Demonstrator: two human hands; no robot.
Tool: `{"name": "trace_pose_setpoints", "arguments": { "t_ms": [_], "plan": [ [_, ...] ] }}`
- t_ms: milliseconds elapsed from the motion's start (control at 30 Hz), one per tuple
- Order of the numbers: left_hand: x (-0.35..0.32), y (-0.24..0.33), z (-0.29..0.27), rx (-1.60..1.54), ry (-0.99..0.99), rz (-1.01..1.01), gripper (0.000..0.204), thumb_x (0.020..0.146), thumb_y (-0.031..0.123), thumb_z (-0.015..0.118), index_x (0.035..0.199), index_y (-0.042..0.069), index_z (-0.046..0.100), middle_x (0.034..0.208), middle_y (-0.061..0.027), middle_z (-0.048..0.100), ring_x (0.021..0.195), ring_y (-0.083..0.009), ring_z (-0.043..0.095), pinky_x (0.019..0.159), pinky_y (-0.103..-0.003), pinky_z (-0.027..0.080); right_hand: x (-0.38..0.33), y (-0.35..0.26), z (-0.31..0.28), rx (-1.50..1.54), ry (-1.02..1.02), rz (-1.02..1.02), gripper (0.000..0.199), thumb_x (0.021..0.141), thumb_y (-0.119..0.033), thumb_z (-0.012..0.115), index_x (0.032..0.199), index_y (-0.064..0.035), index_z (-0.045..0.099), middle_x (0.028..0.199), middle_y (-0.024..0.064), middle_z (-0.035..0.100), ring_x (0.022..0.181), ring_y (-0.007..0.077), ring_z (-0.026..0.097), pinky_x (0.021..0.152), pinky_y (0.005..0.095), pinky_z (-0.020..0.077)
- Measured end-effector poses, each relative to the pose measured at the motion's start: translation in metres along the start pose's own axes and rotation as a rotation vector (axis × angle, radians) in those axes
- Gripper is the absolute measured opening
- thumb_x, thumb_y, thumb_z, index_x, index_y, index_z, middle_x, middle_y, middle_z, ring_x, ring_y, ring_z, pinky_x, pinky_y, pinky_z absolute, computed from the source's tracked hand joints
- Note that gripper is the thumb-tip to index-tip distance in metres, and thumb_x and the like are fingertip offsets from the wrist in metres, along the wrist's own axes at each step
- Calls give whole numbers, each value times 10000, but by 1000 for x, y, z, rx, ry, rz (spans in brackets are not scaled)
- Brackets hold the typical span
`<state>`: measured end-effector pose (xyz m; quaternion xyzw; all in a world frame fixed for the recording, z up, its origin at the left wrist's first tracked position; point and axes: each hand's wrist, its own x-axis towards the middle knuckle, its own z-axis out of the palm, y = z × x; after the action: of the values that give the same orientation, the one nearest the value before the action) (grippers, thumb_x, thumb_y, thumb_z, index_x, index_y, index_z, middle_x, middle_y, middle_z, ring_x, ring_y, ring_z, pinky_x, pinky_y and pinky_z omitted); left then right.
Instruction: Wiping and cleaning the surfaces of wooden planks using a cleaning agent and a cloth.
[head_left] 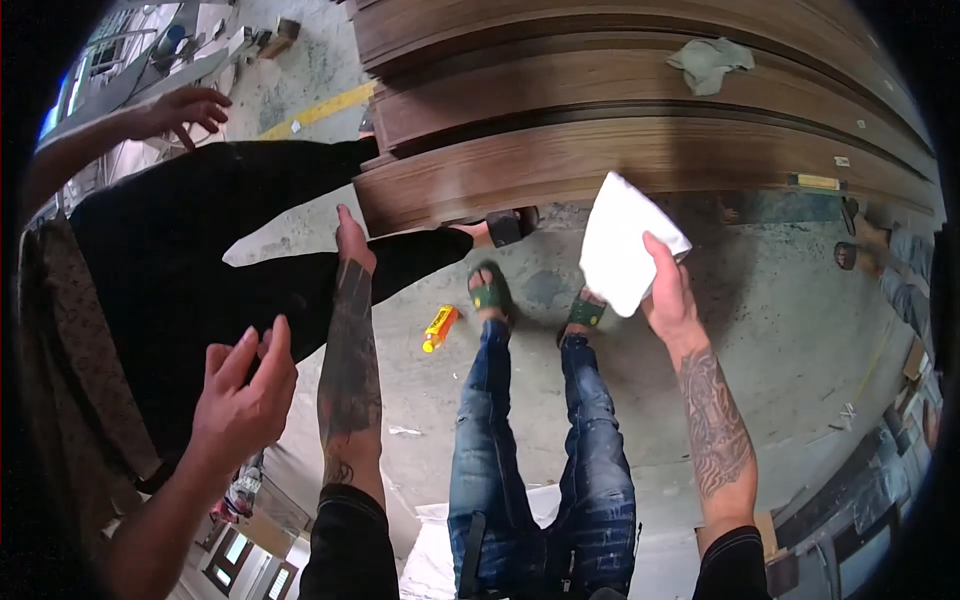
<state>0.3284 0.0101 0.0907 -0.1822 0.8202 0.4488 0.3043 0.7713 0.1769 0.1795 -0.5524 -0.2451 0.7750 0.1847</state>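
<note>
Workshop or factory floor, I'd say. Around me: long brown wood-grain panels (560, 165) in a stack, grey rag (712, 65) on top, stained bare concrete floor (660, 425), yellow floor line (320, 108), loose scraps (404, 430).

The left hand (354, 243) extends forward, its finger pose hard to tell. The right hand (673, 300) (thumb (661, 258) uppermost) pinches, forearm (716, 430) angled inward.

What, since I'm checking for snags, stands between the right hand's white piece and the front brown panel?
Nothing visible does. The right hand holds the white piece, whose upper tip overlaps the front brown panel in this view; whether they touch, I cannot tell. The grey cloth lies farther back, out of that path.
</note>
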Motion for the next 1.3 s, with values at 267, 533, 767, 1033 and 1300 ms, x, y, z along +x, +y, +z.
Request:
{"name": "trace_pose_setpoints", "arguments": {
  "t_ms": [267, 533, 767, 1033, 1300],
  "plan": [
    [22, -27, 28, -47, -241, 158, 670, 1058, 556, 344, 1389, 4, 530, 1384, -96, 569, 1293, -188, 492, 1112, -334, 322, 71, 18, 95, -805, -54, -876, 577, 949, -118, 621, 1486, -35, 426, 1502, 167, 473, 1399, 294, 434, 1137, 383, 351],
    [55, -48, -12, -109, -587, 148, 894, 989, 718, 213, 1542, 27, 342, 1573, -148, 369, 1454, -229, 297, 1211, -354, 112, 151, 104, 187, -1624, -10, -969, 931, 796, -547, 729, 1558, -176, 344, 1637, 285, -1, 1495, 525, -39, 1191, 657, 4],
    [26, -25, 38, -32, -692, 235, 868, 956, 667, 308, 1544, 28, 323, 1579, -162, 343, 1462, -249, 283, 1211, -375, 127, 176, 178, 288, -1874, -255, -1207, 876, 732, -342, 772, 1525, -303, 401, 1623, 146, 259, 1529, 369, 136, 1222, 619, 65],
    [61, -29, -29, 112, -531, 397, 862, 919, 608, 417, 1547, 28, 301, 1586, -179, 315, 1471, -271, 268, 1212, -399, 144, 142, 80, 114, -1828, -49, -999, 789, 785, -224, 714, 1520, -241, 427, 1638, 208, 194, 1519, 423, 141, 1213, 610, 102],
    [48, -30, -9, 257, -541, 555, 882, 882, 549, 526, 1549, 28, 279, 1594, -195, 286, 1481, -293, 253, 1213, -423, 160, 203, 193, 322, -1525, -250, -1150, 536, 873, -215, 637, 1398, -284, 555, 1548, 60, 404, 1480, 306, 291, 1227, 544, 186]
  ]
}}
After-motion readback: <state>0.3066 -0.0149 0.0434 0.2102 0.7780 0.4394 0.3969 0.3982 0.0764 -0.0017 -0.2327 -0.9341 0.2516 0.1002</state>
